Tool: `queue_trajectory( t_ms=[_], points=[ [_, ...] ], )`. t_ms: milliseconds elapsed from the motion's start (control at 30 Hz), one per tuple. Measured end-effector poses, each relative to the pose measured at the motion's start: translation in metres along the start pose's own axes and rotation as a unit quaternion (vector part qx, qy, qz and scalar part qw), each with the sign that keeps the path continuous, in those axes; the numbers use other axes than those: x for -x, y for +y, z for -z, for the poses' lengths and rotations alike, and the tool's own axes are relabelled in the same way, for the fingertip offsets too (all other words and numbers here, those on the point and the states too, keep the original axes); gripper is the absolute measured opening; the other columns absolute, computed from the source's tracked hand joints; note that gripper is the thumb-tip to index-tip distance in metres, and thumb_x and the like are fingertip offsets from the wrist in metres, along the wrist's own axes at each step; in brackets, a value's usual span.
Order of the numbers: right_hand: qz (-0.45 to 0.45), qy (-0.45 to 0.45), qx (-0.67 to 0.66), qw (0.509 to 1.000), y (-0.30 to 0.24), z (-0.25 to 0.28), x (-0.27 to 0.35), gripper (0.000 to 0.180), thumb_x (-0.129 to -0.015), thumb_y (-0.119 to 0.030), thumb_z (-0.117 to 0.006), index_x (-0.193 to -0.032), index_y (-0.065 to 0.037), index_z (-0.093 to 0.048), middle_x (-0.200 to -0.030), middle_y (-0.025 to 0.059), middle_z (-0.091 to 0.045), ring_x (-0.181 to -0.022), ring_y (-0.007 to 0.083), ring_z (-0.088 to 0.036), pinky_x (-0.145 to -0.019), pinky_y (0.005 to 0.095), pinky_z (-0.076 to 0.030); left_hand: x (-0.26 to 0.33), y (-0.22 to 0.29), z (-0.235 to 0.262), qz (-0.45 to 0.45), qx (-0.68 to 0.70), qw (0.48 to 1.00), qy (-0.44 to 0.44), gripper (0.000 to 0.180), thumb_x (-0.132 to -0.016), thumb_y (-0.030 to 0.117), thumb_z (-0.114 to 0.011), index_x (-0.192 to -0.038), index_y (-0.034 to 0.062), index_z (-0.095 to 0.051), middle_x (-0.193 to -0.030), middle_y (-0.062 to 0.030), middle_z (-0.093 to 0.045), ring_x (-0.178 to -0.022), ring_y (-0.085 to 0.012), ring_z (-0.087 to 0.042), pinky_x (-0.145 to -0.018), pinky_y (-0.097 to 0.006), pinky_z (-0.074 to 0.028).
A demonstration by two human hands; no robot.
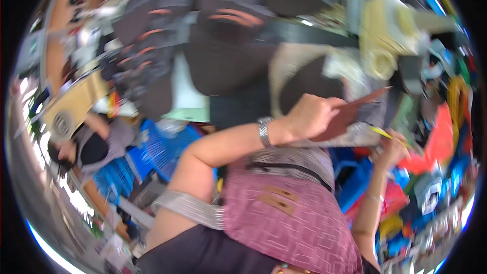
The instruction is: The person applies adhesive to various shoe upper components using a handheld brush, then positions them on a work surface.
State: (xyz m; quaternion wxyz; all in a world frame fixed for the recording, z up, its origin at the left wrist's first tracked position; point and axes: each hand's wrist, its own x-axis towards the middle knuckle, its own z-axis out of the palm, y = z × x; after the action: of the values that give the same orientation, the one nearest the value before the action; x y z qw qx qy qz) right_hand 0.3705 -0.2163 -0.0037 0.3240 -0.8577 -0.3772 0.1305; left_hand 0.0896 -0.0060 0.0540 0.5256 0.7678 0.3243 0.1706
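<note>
My left hand [312, 116] grips 1 brown flat piece [350, 114]; my right hand [388, 147] pinches 1 yellow pencil [388, 136].

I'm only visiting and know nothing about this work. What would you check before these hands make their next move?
1. Left hand grips the brown flat piece: ok.
2. Right hand holds the yellow stick: ok.
3. Stick's tip meets the brown flat piece: cannot tell, blurred.
4. Picture sharp enough to judge aim: not ok.
5. Other person, at the left, is apart from both hands: ok.
</note>
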Motion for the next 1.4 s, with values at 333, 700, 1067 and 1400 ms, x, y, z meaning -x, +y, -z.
queue_trajectory(
  t_ms=[333,700,1067,1400],
  points=[
    [-0.162,0.048,-0.354,0.92,-0.052,-0.015,-0.049,0.021,-0.092,-0.017,-0.053,-0.102,0.002,-0.052,-0.089,0.0131,-0.062,-0.083,0.0217,-0.063,-0.074,0.0321,-0.052,0.087,-0.122,0.338,0.026,-0.597,0.7,0.391,0.049,-0.074,-0.007,-0.046,-0.119,0.0103,-0.056,-0.113,-0.0135,-0.061,-0.106,-0.0298,-0.058,-0.085,-0.038,-0.047],
    [-0.022,0.028,-0.182,0.983,-0.113,-0.062,-0.133,0.016,-0.088,-0.014,-0.058,-0.085,0.001,-0.061,-0.065,0.0029,-0.06,-0.056,0.007,-0.054,-0.053,0.0204,-0.043,0.013,-0.041,0.055,-0.298,-0.281,0.899,-0.156,0.044,-0.069,0.016,-0.069,-0.11,0.0059,-0.058,-0.119,-0.0149,-0.052,-0.115,-0.0328,-0.047,-0.095,-0.046,-0.04],
    [0.11,-0.195,-0.103,0.969,-0.153,-0.103,-0.095,0.039,-0.072,-0.038,-0.073,-0.079,-0.003,-0.056,-0.058,0.0095,-0.06,-0.058,0.0178,-0.061,-0.056,0.029,-0.047,0.015,-0.042,-0.002,-0.2,-0.438,0.813,-0.328,0.079,-0.061,0.025,-0.075,-0.132,0.0111,-0.042,-0.139,-0.0213,-0.03,-0.129,-0.0406,-0.027,-0.097,-0.057,-0.034],
    [-0.015,-0.165,-0.083,0.983,-0.156,-0.083,-0.035,0.033,-0.069,-0.027,-0.079,-0.078,-0.004,-0.056,-0.062,0.0065,-0.061,-0.055,0.0135,-0.061,-0.051,0.0275,-0.047,0.022,-0.048,-0.003,-0.214,-0.448,0.814,-0.303,0.081,-0.061,0.028,-0.076,-0.132,0.0109,-0.042,-0.136,-0.0221,-0.035,-0.126,-0.0426,-0.032,-0.096,-0.057,-0.035]
  ],
)
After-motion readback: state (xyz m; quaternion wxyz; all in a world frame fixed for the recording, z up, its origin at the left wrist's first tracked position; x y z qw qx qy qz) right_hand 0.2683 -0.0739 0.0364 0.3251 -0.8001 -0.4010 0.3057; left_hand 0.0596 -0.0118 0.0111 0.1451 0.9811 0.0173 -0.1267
